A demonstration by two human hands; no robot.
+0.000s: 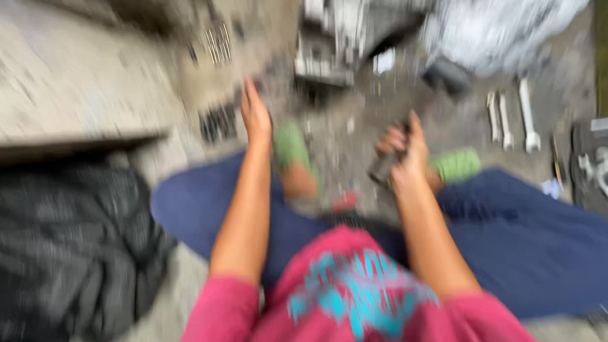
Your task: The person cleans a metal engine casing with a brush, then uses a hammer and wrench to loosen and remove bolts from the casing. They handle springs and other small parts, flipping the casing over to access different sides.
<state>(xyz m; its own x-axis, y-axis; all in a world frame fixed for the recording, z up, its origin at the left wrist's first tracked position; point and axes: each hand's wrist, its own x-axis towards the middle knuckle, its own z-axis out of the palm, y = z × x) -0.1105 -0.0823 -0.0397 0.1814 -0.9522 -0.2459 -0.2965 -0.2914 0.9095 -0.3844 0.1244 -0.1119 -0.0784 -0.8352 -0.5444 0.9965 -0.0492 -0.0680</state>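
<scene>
Nothing like a label, sign or screen can be made out here, it's all too blurred. Only a crumpled black plastic bag (69,247) is seen, lower left.

dark grey cylindrical tool (384,166) (blurred), tilted, gripped in right hand (405,151), above gritty ground

Blurred view of a rough grey concrete floor (354,136) littered with small debris, in even daylight. A pale concrete slab (69,82) fills the upper left of the frame. Crumpled black plastic sheeting (69,247) lies at lower left. A grey-white crumpled sack (500,28) sits at upper right.
</scene>
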